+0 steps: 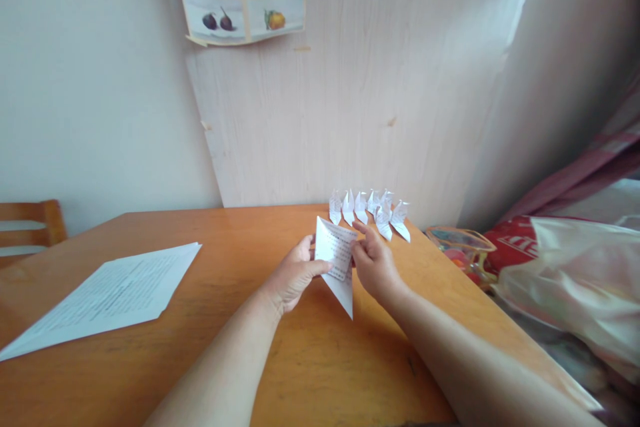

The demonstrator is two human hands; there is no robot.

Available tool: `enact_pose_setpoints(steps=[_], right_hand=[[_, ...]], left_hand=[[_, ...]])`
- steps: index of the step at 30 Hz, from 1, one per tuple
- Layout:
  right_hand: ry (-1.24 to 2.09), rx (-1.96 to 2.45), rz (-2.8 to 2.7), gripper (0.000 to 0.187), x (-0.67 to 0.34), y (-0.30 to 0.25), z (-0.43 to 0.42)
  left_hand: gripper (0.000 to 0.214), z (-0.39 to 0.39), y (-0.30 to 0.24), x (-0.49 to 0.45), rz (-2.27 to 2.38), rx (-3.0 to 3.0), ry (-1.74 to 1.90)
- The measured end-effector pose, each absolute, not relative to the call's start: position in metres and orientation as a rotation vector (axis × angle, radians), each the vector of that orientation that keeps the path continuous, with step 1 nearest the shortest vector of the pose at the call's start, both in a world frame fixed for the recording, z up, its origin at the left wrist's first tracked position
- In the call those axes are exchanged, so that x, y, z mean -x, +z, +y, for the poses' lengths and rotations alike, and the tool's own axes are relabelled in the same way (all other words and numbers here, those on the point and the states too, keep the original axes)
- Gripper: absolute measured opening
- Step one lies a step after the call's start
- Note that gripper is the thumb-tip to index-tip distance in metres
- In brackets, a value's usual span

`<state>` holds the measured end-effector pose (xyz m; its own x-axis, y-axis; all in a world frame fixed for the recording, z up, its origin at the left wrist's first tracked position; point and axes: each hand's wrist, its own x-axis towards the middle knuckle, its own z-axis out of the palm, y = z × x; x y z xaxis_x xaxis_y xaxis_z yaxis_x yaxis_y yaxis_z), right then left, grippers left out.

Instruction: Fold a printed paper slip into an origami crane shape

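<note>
A partly folded sheet of printed paper (336,253) is held above the table, its lower corner pointing down toward me. My left hand (296,273) grips its left side, thumb lying across the front and fingers behind. At the right edge, my right hand (374,259) pinches the paper, with the index finger reaching to the upper right corner. Beyond the hands, several folded paper birds (361,208) stand in a group at the table's far right corner. Further to the left lies a stack of printed paper sheets (113,293).
The wooden table (225,360) meets a pale panelled wall, where a poster of fruit paintings (273,10) hangs. Off the right edge are a basket (463,247), a red bag (515,238) and a whitish plastic bag (585,280). A wooden chair (50,220) stands at the left.
</note>
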<state>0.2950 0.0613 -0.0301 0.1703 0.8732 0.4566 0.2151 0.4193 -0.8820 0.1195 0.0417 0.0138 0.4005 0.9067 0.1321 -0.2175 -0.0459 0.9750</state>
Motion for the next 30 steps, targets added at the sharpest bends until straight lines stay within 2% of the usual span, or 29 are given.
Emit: enact_pose_setpoints(steps=[5,9,19,30], right_hand=[[0.743,1.018,-1.246,0.051,-0.292,-0.021,0.058],[0.851,0.964,-1.155,0.052,-0.29,-0.016,0.055],[0.941,0.932,-1.125,0.055,-0.289,-0.016,0.055],[1.086,0.913,-1.086,0.062,-0.285,-0.002,0.041]], left_hand=[[0.067,0.042,0.014,-0.123,0.726,-1.263,1.083],[0.068,0.048,0.008,-0.122,0.783,-1.256,1.153],[0.042,0.053,0.005,-0.123,0.81,-1.245,1.303],[0.027,0.06,0.0,-0.124,0.747,-0.948,1.42]])
